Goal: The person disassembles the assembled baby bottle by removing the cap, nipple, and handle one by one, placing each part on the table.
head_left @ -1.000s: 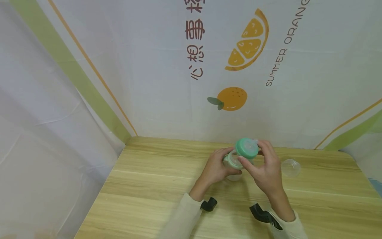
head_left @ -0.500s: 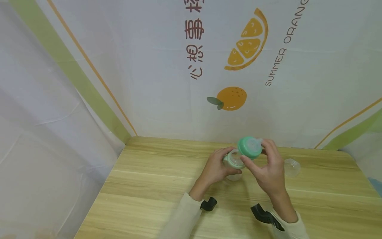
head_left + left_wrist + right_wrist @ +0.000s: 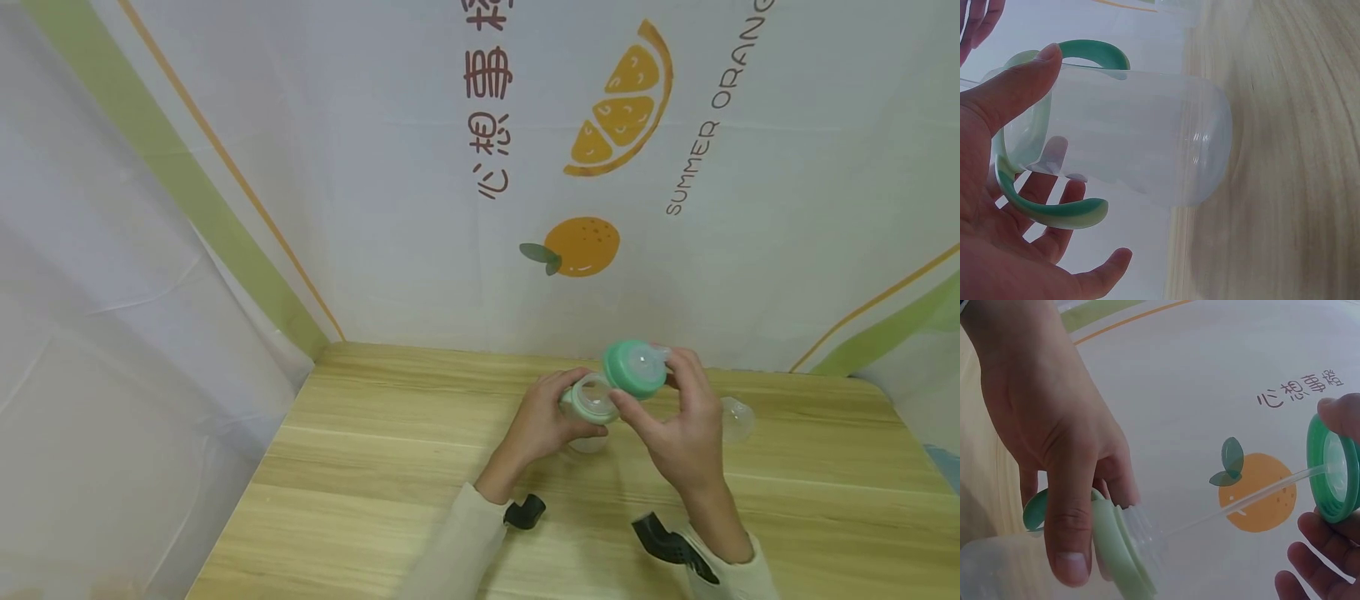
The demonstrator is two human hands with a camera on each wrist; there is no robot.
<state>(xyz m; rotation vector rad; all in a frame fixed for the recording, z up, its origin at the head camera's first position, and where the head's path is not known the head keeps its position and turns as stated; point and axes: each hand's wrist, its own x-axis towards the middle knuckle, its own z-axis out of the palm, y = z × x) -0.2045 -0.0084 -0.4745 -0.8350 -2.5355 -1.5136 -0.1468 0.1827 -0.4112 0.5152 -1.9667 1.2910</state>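
Note:
My left hand [image 3: 547,418] grips a clear baby bottle [image 3: 1129,134] around its pale green neck ring, which has two curved handles [image 3: 1057,215]. Its mouth is uncovered and tilted toward the right hand. In my right hand [image 3: 688,437], thumb and fingers pinch the rim of a green screw cap [image 3: 630,371] with a clear top. A thin clear straw [image 3: 1244,503] runs from the cap's underside toward the bottle mouth. Whether the straw's far end is inside the bottle is hard to tell. The cap is held apart from the bottle, up and to its right.
A clear dome-shaped cover [image 3: 738,419] lies on the wooden table [image 3: 360,467], right of my right hand and partly behind it. A white curtain [image 3: 405,275] with orange prints hangs along the back edge. Black camera mounts [image 3: 525,512] sit on both wrists.
My right hand has moved the green cap a little to the right, away from the bottle mouth, which shows more. The left hand and bottle have stayed in place.

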